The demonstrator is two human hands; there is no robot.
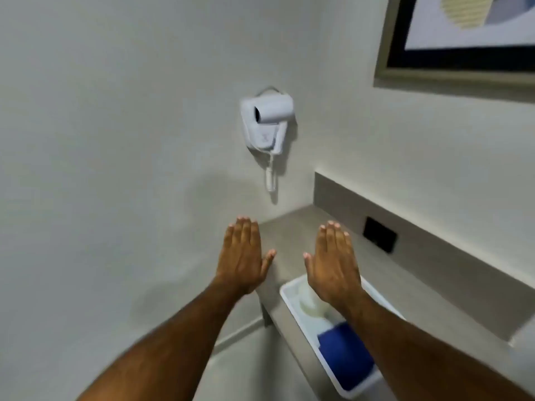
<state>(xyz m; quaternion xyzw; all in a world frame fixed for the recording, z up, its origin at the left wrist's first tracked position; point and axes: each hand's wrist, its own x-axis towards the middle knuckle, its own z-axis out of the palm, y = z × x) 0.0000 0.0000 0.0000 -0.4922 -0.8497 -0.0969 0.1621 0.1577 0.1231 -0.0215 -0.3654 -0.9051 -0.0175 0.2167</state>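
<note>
My left hand (242,256) and my right hand (334,260) are stretched out side by side, backs up, fingers straight and together, holding nothing. Both hover in front of a grey-white wall, over the left end of a grey counter (298,230). A white hair dryer (267,123) hangs in its wall holder above and between my hands, its coiled cord dangling below it. My right hand partly covers a white tray (286,293) on the counter.
The tray holds a white cup-like object (308,303) and a blue item (347,357). A black socket plate (379,234) sits in the counter's raised back ledge. A framed picture (463,39) hangs at the upper right.
</note>
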